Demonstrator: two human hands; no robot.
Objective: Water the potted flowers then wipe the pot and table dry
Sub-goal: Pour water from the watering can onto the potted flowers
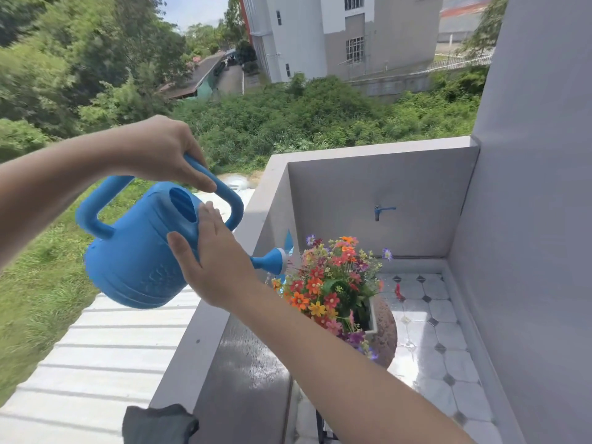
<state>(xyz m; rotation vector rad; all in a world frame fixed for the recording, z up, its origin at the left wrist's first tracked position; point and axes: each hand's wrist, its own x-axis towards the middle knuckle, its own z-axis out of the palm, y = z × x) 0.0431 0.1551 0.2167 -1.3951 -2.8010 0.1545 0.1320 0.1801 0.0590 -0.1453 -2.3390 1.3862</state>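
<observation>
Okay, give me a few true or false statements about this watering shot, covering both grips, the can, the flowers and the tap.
1. The left grip holds the top handle of the watering can. True.
2. The right grip curls round the spout. False: it lies flat, fingers straight, against the can's side.
3. The spout head points at the flowers. True.
4. The tap on the wall is red. False: it is blue.
</observation>
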